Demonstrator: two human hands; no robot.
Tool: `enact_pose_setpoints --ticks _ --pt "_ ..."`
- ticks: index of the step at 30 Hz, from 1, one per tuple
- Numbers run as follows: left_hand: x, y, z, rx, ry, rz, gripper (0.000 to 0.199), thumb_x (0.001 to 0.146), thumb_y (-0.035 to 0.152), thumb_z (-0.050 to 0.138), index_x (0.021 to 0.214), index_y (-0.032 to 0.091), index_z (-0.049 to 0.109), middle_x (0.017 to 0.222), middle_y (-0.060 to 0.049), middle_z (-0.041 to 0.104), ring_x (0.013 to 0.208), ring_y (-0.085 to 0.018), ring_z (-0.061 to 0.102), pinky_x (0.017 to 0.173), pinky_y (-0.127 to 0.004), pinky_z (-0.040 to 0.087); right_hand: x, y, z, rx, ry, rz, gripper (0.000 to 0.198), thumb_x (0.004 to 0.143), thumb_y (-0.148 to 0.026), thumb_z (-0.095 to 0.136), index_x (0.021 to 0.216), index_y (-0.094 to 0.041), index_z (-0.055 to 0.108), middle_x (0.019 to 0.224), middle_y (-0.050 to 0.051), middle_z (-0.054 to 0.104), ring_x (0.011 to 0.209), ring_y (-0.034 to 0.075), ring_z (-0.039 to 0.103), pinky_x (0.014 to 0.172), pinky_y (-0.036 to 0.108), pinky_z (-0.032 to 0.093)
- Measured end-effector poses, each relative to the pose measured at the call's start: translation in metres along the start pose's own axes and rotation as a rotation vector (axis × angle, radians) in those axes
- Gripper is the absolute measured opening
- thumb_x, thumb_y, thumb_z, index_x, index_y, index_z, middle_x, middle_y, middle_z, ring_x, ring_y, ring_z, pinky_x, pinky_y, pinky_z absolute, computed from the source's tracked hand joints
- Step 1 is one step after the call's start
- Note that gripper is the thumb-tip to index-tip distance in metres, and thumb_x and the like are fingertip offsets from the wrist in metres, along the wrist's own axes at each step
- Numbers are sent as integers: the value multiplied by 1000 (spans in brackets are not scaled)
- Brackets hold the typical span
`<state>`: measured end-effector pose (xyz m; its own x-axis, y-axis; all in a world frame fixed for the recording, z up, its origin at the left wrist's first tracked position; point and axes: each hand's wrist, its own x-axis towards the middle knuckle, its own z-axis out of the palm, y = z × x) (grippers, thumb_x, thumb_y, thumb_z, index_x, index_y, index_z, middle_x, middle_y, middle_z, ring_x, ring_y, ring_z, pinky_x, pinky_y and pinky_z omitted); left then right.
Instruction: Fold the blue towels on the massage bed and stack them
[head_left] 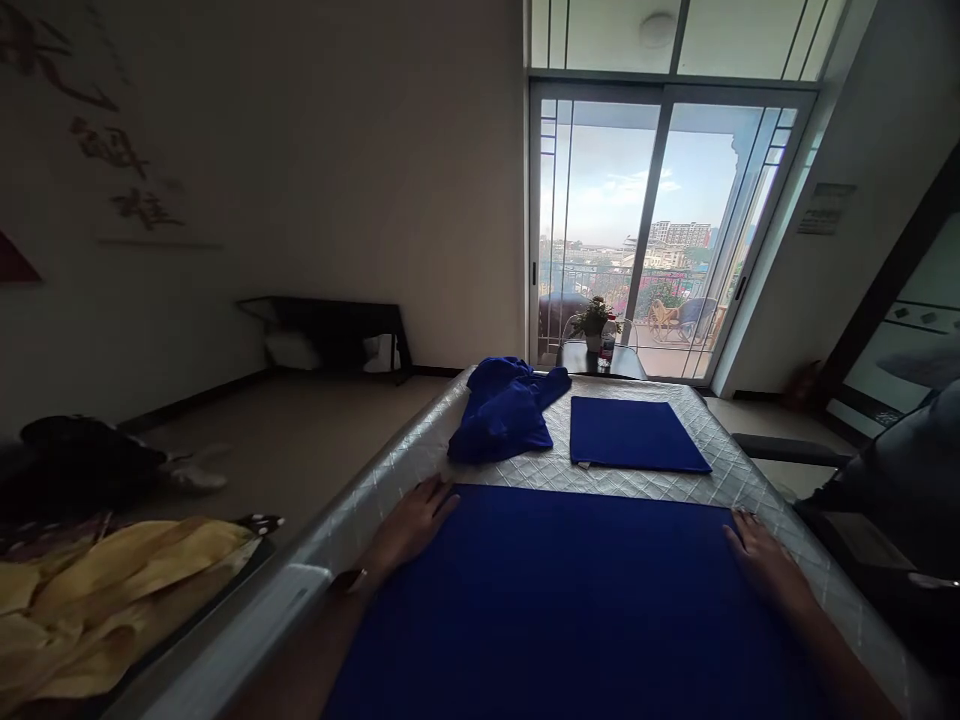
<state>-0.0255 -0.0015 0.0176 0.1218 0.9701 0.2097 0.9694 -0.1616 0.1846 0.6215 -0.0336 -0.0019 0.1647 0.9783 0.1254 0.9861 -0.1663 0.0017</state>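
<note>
A large blue cloth lies spread flat over the near part of a quilted mattress. At its far left corner rests my left hand, fingers stretched out along the edge. My right hand lies on the far right corner, its fingers extended and touching the cloth. Beyond the spread cloth, a neatly folded blue cloth forms a flat square with a small white tag at its near edge. To the left of that sits a crumpled blue cloth.
Yellowish fabric is heaped at the lower left. A small table with a potted plant and a bottle stands past the mattress, before glass sliding doors. Someone's dark-clothed body is at the right edge.
</note>
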Motion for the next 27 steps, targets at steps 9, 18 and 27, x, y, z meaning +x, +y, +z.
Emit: enact_pose_setpoints --ticks 9,18,27 --pt "-1 3 1 -20 -14 -38 61 103 56 28 151 21 45 160 -13 39 150 -33 28 118 -55 29 0 2 4 57 54 5 72 96 -47 16 154 -9 36 163 12 32 152 26 23 122 47 25" --pt "-3 9 -4 -21 -28 -61 62 103 56 26 152 22 43 162 -13 37 151 -31 27 121 -52 25 2 0 4 64 55 5 74 96 -49 15 155 -9 35 163 12 32 152 26 24 121 48 25" --pt "-7 24 -18 6 95 -9 57 102 46 33 144 12 52 154 -16 48 148 -35 33 121 -52 26 -12 -21 -28 -80 125 42 62 98 -37 24 151 -11 43 158 14 41 150 27 29 121 49 24"
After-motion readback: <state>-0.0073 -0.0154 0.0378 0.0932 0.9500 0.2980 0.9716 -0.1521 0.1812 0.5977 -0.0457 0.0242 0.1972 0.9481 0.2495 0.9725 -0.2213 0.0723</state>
